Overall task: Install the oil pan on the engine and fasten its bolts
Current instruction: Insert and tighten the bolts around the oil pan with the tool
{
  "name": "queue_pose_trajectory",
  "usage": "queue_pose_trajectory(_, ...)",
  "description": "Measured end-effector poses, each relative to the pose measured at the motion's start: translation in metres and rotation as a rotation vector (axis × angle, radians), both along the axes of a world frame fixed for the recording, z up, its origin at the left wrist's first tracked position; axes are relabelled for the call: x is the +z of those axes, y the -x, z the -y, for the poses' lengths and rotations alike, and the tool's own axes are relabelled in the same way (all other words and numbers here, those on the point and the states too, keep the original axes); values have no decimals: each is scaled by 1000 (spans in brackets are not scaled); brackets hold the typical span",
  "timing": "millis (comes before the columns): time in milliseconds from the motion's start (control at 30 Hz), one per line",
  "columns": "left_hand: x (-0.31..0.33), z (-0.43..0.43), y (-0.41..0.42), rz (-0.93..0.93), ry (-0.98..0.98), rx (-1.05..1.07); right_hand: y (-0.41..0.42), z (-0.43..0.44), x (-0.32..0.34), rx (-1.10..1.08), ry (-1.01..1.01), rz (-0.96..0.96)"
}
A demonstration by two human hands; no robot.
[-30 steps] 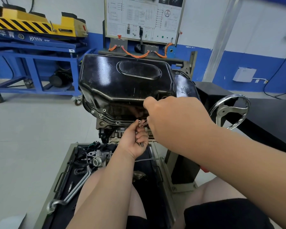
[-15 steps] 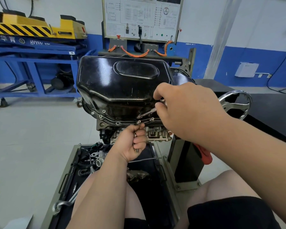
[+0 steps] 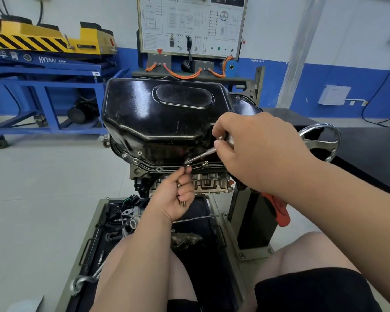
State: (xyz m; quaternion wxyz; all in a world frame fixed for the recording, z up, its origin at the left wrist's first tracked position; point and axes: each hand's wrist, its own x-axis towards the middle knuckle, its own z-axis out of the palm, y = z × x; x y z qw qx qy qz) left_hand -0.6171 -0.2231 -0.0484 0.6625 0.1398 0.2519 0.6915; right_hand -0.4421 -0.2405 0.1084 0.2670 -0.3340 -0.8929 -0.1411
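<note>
— So, what is being held?
— The right hand (image 3: 257, 152) grips a slim metal driver (image 3: 202, 155), its tip on a bolt (image 3: 188, 160) in the flange of the black oil pan (image 3: 162, 113). The left hand (image 3: 173, 194), just below, is curled round spare bolts (image 3: 182, 202).
— And the pan?
— Seated on top of the engine (image 3: 209, 181). Behind, a blue lift (image 3: 50, 64) carries white lettering: "华育" and letters beginning "HV".

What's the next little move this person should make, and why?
Probably twist the driver in the right hand to run the bolt under its tip down into the oil pan flange; the left hand grips spare bolts, ready for more.
</note>
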Motion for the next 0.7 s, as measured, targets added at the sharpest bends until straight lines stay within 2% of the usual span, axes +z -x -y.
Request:
queue_pose_trajectory(100, -2, -2, 6, 149, -9, 87, 3, 1, 0, 15, 14, 5)
queue_pose_trajectory(200, -4, -1, 7, 219, -13, 93, 6, 4, -1, 31, 47, 25)
queue_pose_trajectory(467, -5, -1, 4, 131, 39, 62, 9, 8, -6, 59, 55, 47)
queue_pose_trajectory(700, -5, -2, 7, 131, 71, 105, 13, 9, -17, 76, 35, 53)
